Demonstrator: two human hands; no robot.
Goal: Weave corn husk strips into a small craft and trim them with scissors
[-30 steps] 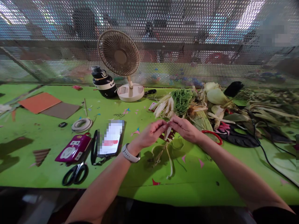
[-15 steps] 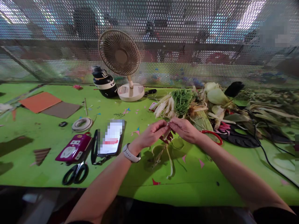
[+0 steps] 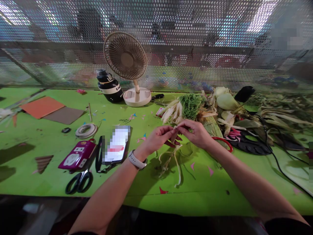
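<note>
Pale husk piece point(image 3: 173, 136) pinched between two sets of fingertips

The narrow piece sits at the meeting point of the hands, above the green tabletop point(image 3: 151, 202). The left hand's point(image 3: 158, 139) grip is closed on it, thumb and fingers pressed together at its upper part. The right hand's point(image 3: 194, 133) grip is pinched on the same upper end, so the fingertips of both hands nearly touch there. Its lower part points down between the hands, partly hidden by fingers. Below it, loose pale strips point(image 3: 179, 174) lie on the tabletop. Just beyond the hands are a bunch of pale husks point(image 3: 172, 112) and, touching it, a green bundle point(image 3: 190, 107). A red loop point(image 3: 229, 145) lies beside the right wrist; a phone point(image 3: 117, 143) rests to the left.
</note>
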